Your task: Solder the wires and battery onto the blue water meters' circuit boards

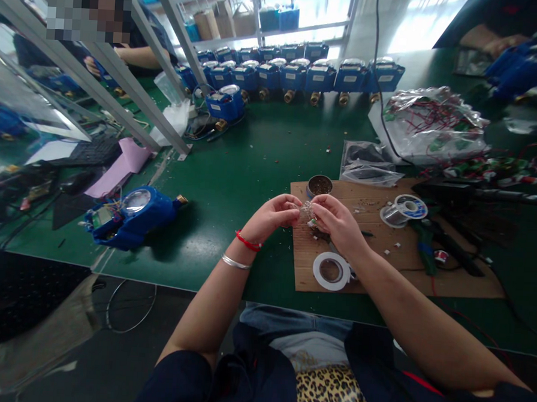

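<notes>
My left hand (274,216) and my right hand (335,219) meet above a brown cardboard sheet (382,273) on the green table. Both pinch a small shiny tangled thing (306,211) between their fingertips; I cannot make out what it is. A small round tin (320,185) stands just behind the hands. A white tape roll (331,271) lies on the cardboard under my right wrist. My left wrist wears a red band and a silver bangle.
An opened blue meter (130,216) lies at the left. Rows of blue meters (302,75) line the back. A solder spool (404,209), tools, and bags of wired parts (430,122) sit right. Another person (124,43) works behind a metal frame (122,79) at far left.
</notes>
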Motion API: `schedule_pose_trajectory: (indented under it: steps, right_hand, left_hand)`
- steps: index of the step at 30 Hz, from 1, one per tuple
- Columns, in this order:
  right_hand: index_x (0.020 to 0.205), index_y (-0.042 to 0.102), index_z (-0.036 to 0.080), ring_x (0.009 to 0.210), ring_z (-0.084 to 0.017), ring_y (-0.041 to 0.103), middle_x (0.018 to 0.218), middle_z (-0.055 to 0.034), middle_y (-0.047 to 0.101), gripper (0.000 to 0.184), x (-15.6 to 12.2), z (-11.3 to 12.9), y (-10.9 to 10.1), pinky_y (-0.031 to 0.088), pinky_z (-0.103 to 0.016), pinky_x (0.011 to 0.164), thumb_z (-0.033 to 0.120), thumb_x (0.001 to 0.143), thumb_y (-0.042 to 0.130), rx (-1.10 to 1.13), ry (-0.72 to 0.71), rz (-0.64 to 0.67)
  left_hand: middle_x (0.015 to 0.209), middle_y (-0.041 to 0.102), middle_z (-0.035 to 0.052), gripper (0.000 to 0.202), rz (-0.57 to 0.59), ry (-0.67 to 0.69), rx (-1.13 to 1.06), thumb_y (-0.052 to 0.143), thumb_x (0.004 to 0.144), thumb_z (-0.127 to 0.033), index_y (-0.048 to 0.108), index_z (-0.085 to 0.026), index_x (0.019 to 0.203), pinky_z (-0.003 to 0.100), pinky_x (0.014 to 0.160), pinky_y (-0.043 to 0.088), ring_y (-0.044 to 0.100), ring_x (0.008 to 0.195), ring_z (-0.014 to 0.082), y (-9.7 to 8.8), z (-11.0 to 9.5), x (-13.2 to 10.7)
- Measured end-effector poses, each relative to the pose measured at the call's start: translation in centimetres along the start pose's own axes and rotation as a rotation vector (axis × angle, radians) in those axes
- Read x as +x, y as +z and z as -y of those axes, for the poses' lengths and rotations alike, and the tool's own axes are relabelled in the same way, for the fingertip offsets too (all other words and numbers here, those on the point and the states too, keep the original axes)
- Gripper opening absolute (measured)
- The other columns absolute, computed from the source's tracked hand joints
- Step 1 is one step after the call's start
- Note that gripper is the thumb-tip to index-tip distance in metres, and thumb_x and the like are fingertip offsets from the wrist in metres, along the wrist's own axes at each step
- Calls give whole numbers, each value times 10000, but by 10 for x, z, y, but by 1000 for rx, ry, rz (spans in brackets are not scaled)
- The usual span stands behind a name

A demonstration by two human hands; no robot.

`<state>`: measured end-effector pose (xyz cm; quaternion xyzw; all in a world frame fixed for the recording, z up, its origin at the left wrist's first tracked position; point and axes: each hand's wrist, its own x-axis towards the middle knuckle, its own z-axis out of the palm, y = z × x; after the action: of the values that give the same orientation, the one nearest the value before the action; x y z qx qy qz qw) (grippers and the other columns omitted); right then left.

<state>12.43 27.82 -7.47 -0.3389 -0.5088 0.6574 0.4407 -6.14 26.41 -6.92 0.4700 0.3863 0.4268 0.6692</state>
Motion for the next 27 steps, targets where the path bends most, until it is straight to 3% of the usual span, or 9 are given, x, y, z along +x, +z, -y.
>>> schedule_pose_trajectory:
  steps: [4,9,12,18,27]
  right_hand:
    - [911,567,189,436,-30,290,603,70,419,240,1,0,-1,167,-199,398,414,847,622,-12,19,-40]
    - [897,556,191,420,-37,279,588,66,437,311,2,-2,0,177,-205,384,492,837,610,-41,58,-50]
    - [898,549,198,400,-47,255,517,86,355,349,2,-2,0,166,-208,378,535,828,607,-57,91,-42]
    - [865,553,202,410,-54,277,517,82,352,405,2,-3,0,193,-210,385,599,798,600,-152,71,-55]
    - [879,637,190,484,-83,374,582,35,495,374,0,-3,-3,267,-222,434,549,774,631,-334,25,-72]
  left_hand:
    - [881,585,17,307,58,-3,3,751,744,-264,609,-140,987,229,679,448,569,717,87,1,1,0]
    - [849,575,7,287,90,-14,-51,759,728,-230,579,-136,931,232,705,455,585,728,92,1,3,0]
    - [852,594,13,302,64,-17,-103,768,717,-225,551,-138,907,232,702,460,607,728,99,-1,3,0]
    - [895,630,26,311,-31,13,-163,763,725,-229,532,-140,915,251,722,491,647,744,117,-3,1,1]
    - [827,621,5,332,2,-6,-120,776,725,-249,542,-149,938,220,673,471,652,735,117,-1,3,2]
